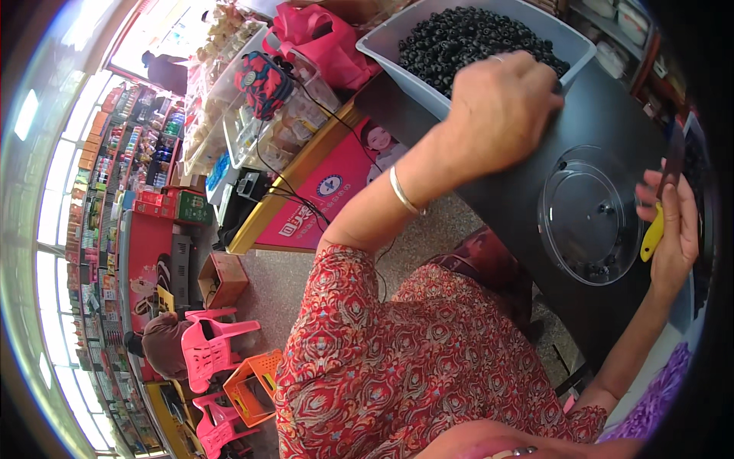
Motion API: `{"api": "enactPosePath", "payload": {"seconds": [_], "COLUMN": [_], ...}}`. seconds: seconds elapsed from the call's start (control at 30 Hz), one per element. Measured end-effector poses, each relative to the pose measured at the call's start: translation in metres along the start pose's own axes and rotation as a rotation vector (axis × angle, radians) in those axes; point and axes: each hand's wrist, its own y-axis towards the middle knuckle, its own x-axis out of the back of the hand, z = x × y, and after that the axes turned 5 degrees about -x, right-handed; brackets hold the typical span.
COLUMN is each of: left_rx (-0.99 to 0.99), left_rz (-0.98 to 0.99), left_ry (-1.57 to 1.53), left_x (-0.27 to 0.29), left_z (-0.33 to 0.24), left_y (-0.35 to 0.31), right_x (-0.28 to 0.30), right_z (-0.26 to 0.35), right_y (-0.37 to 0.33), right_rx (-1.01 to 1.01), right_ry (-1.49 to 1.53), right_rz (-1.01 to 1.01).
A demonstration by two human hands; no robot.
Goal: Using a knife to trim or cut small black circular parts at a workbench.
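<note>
My left hand is over the near right rim of a translucent plastic bin heaped with small round black olive-like pieces. Its fingers curl downward, partly blurred, and whatever they hold is hidden. On the right, my right hand is closed around a knife with a yellow handle, its dark blade pointing up and away. Between the hands, a round clear plastic lid or tray lies on the black tabletop. A few small dark bits sit on it.
A pink bag and clear plastic tubs stand on a neighbouring counter at upper left, with cables hanging down its front. Pink plastic chairs and an orange crate are on the floor. Stocked shelves line the far left.
</note>
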Motion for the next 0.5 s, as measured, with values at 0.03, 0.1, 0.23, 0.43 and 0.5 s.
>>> {"api": "enactPosePath", "payload": {"seconds": [0.03,0.1,0.23,0.43,0.5], "left_rx": [0.051,0.12,0.199,0.154,-0.016], "left_rz": [0.045,0.189,0.346,0.395,0.167], "left_ry": [0.081,0.203,0.315,0.264,-0.04], "left_x": [0.001,0.002,-0.004,-0.016,-0.03], "left_z": [0.013,0.034,0.06,0.05,0.021], "left_y": [-0.003,-0.002,0.003,-0.002,0.007], "right_x": [-0.005,-0.013,0.001,0.007,0.019], "right_z": [-0.006,-0.005,-0.009,-0.005,-0.001], "right_y": [0.003,0.004,0.005,0.003,-0.002], "right_rx": [-0.019,-0.026,-0.108,-0.158,-0.197], "right_ry": [-0.095,-0.11,-0.004,0.151,0.069], "right_rz": [0.009,-0.075,-0.07,-0.021,-0.008]}}
